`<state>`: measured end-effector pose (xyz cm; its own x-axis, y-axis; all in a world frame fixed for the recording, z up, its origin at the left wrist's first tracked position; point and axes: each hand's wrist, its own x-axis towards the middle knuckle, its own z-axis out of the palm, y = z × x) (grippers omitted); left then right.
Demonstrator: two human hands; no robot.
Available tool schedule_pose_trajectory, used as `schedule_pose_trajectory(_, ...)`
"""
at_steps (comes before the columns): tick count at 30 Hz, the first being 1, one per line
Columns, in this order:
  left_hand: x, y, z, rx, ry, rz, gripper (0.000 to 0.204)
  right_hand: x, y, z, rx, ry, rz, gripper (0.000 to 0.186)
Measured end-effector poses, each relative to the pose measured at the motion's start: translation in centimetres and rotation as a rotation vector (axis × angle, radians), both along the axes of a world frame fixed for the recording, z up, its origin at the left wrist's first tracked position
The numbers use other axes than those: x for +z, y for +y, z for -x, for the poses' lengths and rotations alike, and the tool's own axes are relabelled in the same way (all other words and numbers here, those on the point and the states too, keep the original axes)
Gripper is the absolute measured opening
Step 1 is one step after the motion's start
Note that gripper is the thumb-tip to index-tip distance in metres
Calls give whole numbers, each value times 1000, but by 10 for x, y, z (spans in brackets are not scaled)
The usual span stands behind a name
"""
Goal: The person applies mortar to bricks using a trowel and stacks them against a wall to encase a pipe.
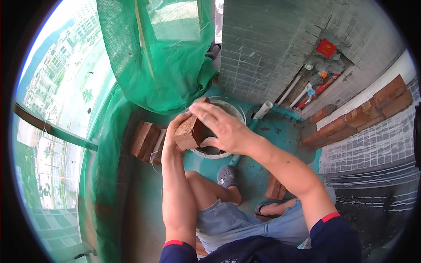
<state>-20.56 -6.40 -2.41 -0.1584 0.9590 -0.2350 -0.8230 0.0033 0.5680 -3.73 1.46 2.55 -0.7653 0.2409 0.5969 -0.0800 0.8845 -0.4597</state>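
A reddish-brown brick (188,133) is raised in front of me, above a round bucket. My left hand (171,136) is closed around its left side, with most of the fingers hidden behind it. My right hand (226,130) grips the brick from the right, its fingers over the top and the thumb low by the near end. Under the hands stands the bucket (210,155) with a pale rim; the brick and my hands cover most of its inside. Several bricks (147,141) are grouped on the floor left of the bucket.
A low course of bricks (366,115) runs along the right wall. White pipe (264,109) rises from the teal floor. More bricks (275,188) lie by my foot. Green netting (166,79) hangs ahead and at left. A red card (326,48) is on the tiled wall above exposed pipes.
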Motion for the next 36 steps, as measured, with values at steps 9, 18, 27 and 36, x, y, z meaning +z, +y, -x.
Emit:
schedule_pose_trajectory(9,21,6,5,407,8,125,32,-215,7,-56,-604,-1216,-422,21)
schedule_pose_trajectory(18,15,22,-4,415,59,-107,36,-169,47,-28,-366,-1486,358,32)
schedule_pose_trajectory(27,-1,20,12,431,6,-195,46,-175,43,-50,-433,-1046,-207,17)
schedule_pose_trajectory(36,-4,4,21,441,-42,-288,39,-200,26,-21,-231,-1316,-168,18)
